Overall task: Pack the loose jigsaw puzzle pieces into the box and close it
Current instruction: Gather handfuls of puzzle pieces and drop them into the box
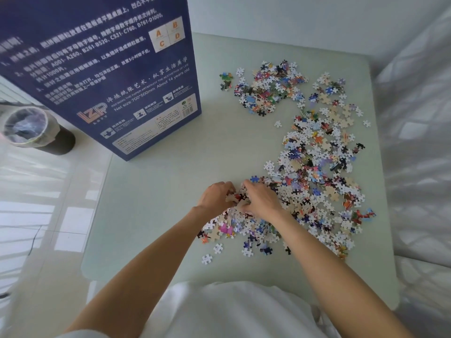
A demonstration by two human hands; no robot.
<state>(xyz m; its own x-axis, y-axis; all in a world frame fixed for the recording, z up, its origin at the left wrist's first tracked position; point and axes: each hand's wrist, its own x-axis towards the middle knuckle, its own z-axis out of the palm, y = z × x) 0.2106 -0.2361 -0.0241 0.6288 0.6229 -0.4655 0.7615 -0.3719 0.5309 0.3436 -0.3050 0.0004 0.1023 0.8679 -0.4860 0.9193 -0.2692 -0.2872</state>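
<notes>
Loose jigsaw pieces (314, 172) lie scattered over the right half of a pale green table (156, 215), in a long pile down the right and a smaller heap (266, 89) at the back. My left hand (216, 195) and my right hand (261, 198) meet at the pile's near left end, fingers curled around a small clump of pieces (238, 198) cupped between them. The dark blue puzzle box (102, 69) stands upright at the table's back left, its printed side facing me; its opening is out of view.
A dark bin (36, 130) lined with a clear bag stands on the shiny floor left of the table. White bedding (419, 142) runs along the table's right edge. My white clothing (231, 311) fills the bottom of the view.
</notes>
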